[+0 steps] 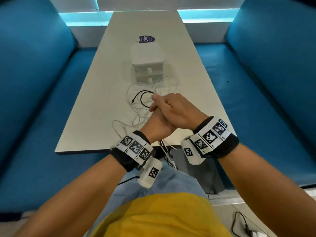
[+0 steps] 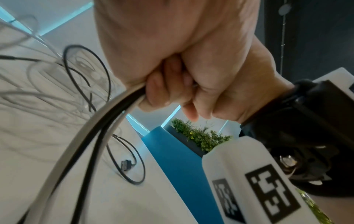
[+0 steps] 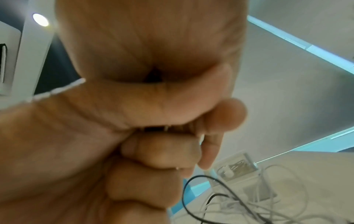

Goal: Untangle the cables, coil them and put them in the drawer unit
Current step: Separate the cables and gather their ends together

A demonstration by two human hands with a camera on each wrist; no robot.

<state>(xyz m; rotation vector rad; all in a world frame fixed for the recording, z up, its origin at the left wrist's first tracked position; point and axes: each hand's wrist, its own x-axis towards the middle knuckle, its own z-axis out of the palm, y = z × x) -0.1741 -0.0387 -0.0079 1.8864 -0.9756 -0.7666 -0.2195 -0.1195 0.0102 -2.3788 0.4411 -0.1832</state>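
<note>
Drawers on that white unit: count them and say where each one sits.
2. The upper drawer sits just under the lid of the drawer unit; the lower drawer sits beneath it, nearest the tangled cables. Both are shut. No others show from the front.

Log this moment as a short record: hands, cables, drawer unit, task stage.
left hand: grips a bundle of black and white cables
right hand: laid over the left hand, fingers curled; its own hold hidden
loose cables: tangled on the table
drawer unit: beyond the cables, both drawers shut
stage: untangling; nothing stowed yet
</note>
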